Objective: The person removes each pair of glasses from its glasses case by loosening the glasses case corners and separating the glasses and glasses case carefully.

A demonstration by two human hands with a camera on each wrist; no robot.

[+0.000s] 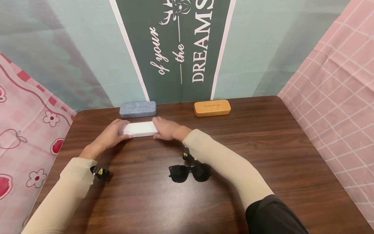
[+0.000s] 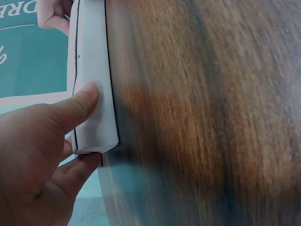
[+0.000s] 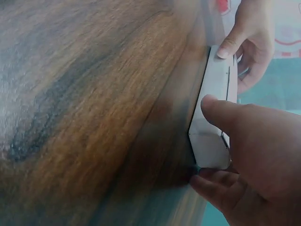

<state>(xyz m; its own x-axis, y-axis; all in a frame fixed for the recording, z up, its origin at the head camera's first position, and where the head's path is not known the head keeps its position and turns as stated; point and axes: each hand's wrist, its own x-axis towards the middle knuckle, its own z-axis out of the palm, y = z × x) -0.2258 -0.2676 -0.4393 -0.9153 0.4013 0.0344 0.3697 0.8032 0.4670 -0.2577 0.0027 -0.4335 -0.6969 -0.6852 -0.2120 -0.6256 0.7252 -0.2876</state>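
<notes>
A white oblong case (image 1: 142,129) lies near the back of the table, with a hand at each end. My left hand (image 1: 116,132) grips its left end; in the left wrist view the thumb presses the long front side of the case (image 2: 96,117) and the fingers bend round the end. My right hand (image 1: 167,128) holds the right end likewise, its thumb on the front side in the right wrist view. Just behind the white case sits a blue-grey glasses case (image 1: 138,109). Black sunglasses (image 1: 179,173) rest nearer me, partly beneath my right forearm.
An orange glasses case (image 1: 212,108) stands at the back edge, right of my right hand. The dark wooden table (image 1: 140,201) meets a green printed cloth (image 1: 181,91) behind, and pink cloths (image 1: 336,74) hang at both sides.
</notes>
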